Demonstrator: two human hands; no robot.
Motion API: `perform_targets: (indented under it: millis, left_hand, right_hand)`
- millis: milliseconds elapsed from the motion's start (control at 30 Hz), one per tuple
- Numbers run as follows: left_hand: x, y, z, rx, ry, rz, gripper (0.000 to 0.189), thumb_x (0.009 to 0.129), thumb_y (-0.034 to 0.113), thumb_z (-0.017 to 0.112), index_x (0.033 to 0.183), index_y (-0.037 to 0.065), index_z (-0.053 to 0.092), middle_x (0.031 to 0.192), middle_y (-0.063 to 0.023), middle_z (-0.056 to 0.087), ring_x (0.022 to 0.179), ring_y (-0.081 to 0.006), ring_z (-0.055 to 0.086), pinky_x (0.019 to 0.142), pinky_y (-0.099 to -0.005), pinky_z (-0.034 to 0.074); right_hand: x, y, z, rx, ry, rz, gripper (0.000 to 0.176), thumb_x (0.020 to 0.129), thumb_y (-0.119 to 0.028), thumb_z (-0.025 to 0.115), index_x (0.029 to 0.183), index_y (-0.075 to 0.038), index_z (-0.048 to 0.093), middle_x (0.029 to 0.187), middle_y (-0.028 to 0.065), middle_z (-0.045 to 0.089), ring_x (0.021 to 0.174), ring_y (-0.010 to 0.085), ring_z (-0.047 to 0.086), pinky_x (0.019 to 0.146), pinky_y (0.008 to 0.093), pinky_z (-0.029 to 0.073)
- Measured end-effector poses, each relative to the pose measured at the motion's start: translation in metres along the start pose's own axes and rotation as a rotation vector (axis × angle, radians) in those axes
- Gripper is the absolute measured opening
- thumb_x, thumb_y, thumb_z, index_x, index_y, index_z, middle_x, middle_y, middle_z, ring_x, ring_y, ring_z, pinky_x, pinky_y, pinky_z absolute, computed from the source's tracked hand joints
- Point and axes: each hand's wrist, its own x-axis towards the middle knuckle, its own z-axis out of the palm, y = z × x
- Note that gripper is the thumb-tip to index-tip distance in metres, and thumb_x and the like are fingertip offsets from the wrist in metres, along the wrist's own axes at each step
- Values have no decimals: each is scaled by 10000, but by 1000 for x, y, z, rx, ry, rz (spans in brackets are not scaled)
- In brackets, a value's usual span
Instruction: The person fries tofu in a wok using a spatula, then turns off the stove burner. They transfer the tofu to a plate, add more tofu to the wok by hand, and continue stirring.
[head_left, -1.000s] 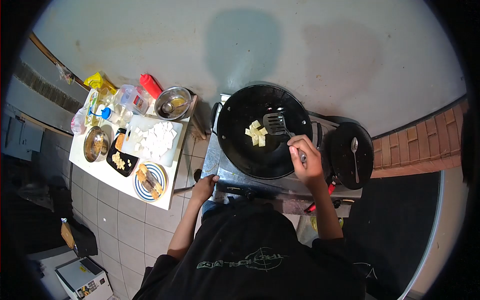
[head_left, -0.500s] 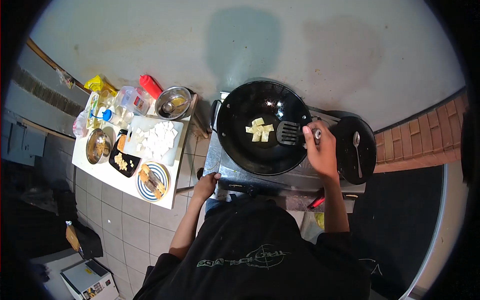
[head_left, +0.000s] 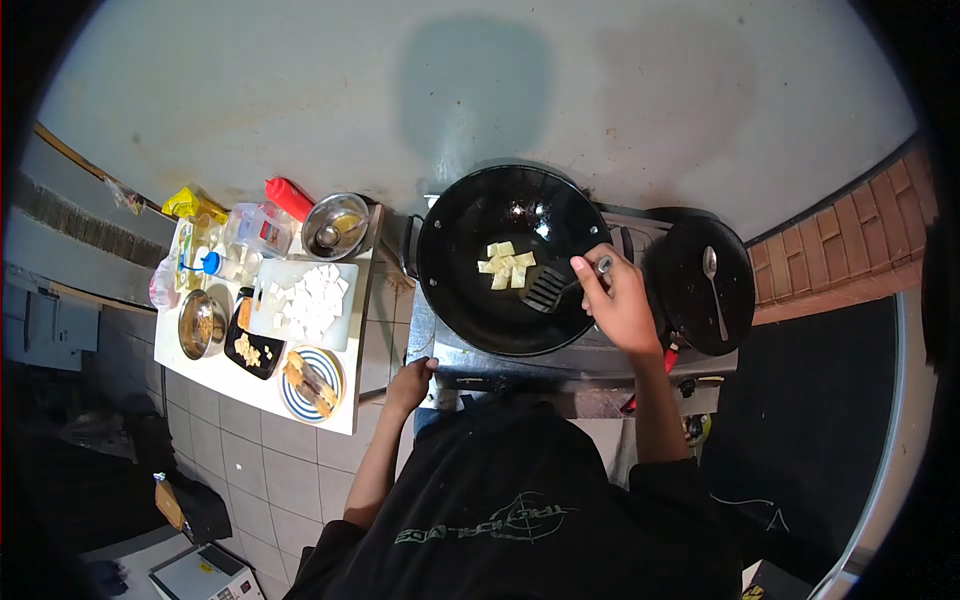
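My right hand is closed round the handle of a slotted spatula. The spatula's dark head is low inside a large black wok, close beside a cluster of pale yellow, square-cut pieces. These pieces lie in the middle of the wok, some overlapping. My left hand is curled at the front left corner of the metal stove, thumb on top, apparently gripping its edge. Its other fingers are partly hidden.
At left, a white table holds a cutting board with white cut pieces, a metal bowl with a ladle, a striped plate, a red squeeze bottle and a black tray. Right of the wok, a spoon lies on a black pan.
The spatula head has tilted and moved lower in the wok, against the pale pieces. The view has shifted slightly; my left hand stays at the stove's corner.
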Motion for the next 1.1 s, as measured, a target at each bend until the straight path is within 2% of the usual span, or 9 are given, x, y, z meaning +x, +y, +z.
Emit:
perform_targets:
  millis: [133, 300, 400, 467, 700, 767, 833, 1000, 1100]
  left_hand:
    - [-4, 6, -1, 37, -20, -41, 546, 988, 516, 407, 1050, 30, 650, 978, -271, 659, 1015, -468, 592, 841, -528, 462]
    - [-1, 2, -2, 37, -36, -2, 513, 993, 489, 406, 1066, 37, 639, 986, -267, 659, 1020, -468, 590, 844, -535, 458]
    - [-2, 0, -2, 58, -3, 39, 471, 996, 465, 412, 1017, 55, 644, 945, -259, 657, 941, -470, 605, 784, -559, 461]
    - [0, 1, -3, 58, -26, 14, 479, 997, 472, 404, 1018, 59, 646, 954, -260, 658, 963, -467, 603, 804, -552, 463]
    - [2, 0, -5, 44, -80, 22, 489, 1002, 481, 381, 1055, 75, 649, 992, -266, 655, 993, -466, 598, 836, -548, 464]
    - [-3, 2, -3, 23, -29, 40, 567, 1000, 532, 364, 994, 34, 636, 927, -273, 651, 953, -474, 600, 800, -534, 462]
    - [0, -1, 1, 20, -34, -17, 560, 999, 536, 361, 1008, 47, 635, 948, -266, 653, 968, -473, 597, 802, -536, 462]
    - [-1, -5, 6, -12, -20, -22, 550, 1000, 528, 362, 1005, 47, 629, 945, -266, 650, 968, -470, 596, 794, -541, 459]
    - [-1, -7, 10, -13, 23, 2, 550, 1000, 524, 358, 1006, 44, 626, 943, -265, 650, 968, -470, 596, 790, -542, 458]
  right_hand:
    - [-2, 3, 8, 60, -24, 68, 292, 927, -171, 660, 751, 31, 545, 665, 65, 495, 506, 117, 491, 497, 285, 385]
    - [2, 24, 16, 19, 35, 17, 278, 866, -122, 708, 703, 38, 550, 670, 111, 505, 534, 167, 431, 521, 326, 358]
    - [1, 31, 21, -18, 88, -24, 261, 858, -108, 708, 706, 38, 552, 661, 110, 506, 530, 167, 433, 518, 320, 358]
    - [0, 35, 24, -62, 84, -91, 303, 915, -122, 668, 695, 16, 511, 704, 16, 462, 447, 84, 514, 409, 256, 349]
    - [3, 54, 40, -27, 137, -111, 297, 924, -97, 642, 682, 14, 509, 709, 11, 456, 446, 86, 526, 390, 243, 358]
    - [1, 49, 41, -56, 107, -110, 302, 932, -94, 627, 678, 15, 505, 712, 9, 451, 448, 82, 524, 381, 233, 361]
    - [4, 45, 43, 21, 165, -54, 195, 838, -16, 670, 708, 38, 535, 652, 118, 486, 533, 233, 457, 527, 337, 362]
    - [15, 44, 42, 6, 131, -63, 229, 880, -21, 640, 701, 52, 517, 635, 89, 422, 527, 141, 423, 518, 319, 344]
    - [19, 39, 46, 66, 99, -70, 219, 886, -21, 632, 711, 50, 520, 656, 95, 441, 528, 166, 429, 518, 320, 345]
